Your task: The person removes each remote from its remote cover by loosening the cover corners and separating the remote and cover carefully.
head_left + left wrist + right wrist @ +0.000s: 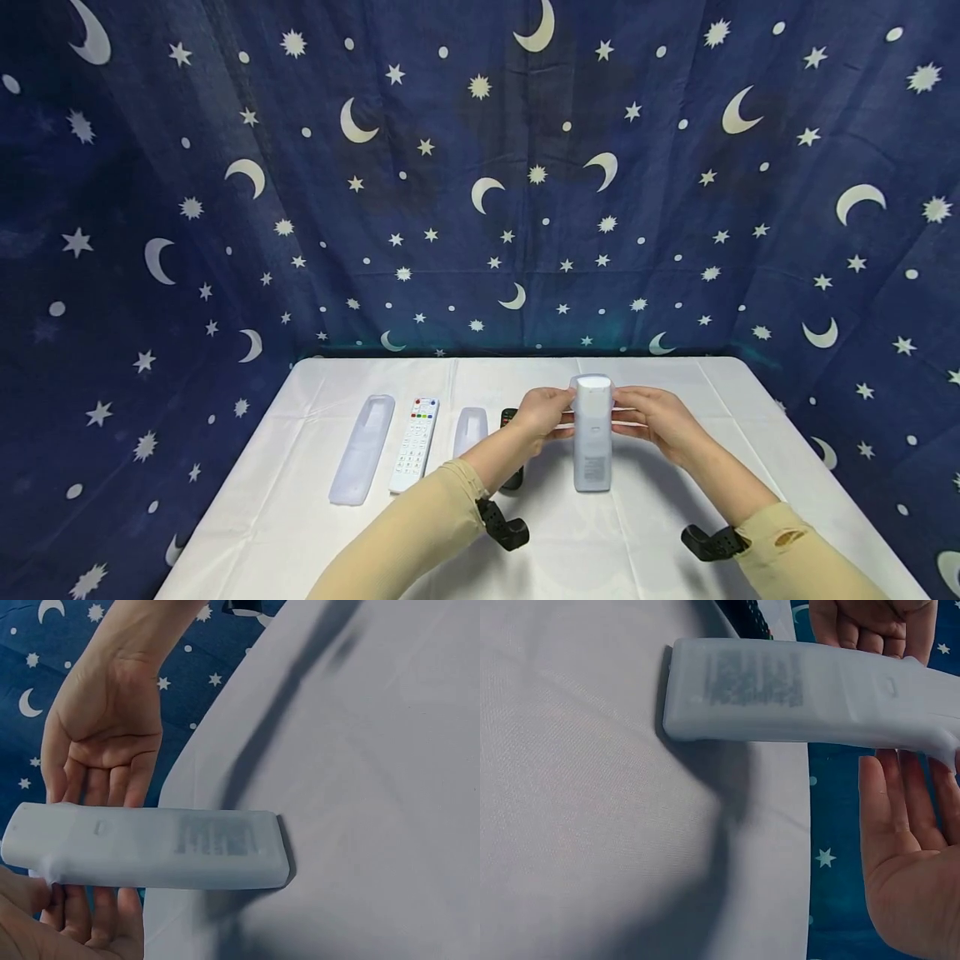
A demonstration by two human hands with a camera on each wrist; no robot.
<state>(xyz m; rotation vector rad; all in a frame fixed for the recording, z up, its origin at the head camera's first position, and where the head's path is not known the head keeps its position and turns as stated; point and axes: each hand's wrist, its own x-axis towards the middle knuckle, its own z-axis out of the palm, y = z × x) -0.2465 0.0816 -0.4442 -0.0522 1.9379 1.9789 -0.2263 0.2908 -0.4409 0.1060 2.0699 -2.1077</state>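
Observation:
Between the hands a white remote control [594,387] stands on end, its back with a label towards the head camera. A translucent silicone remote cover [592,446] wraps its lower part, and its top end shows brighter above. My left hand [542,415] pinches the cover's edge at the upper left side. On the opposite side my right hand [660,421] pinches the other edge, other fingers extended behind. In both wrist views the cover's edge [943,754] is stretched outward near the fingertips. The cover's bottom end rests at the white tabletop.
Left of the hands lie a long translucent cover [362,450], a white remote with colored buttons [415,446] and a smaller translucent cover [470,429]. A black remote [513,481] is partly hidden behind the left hand. A dark blue star-and-moon curtain [480,208] hangs behind the white table [285,508].

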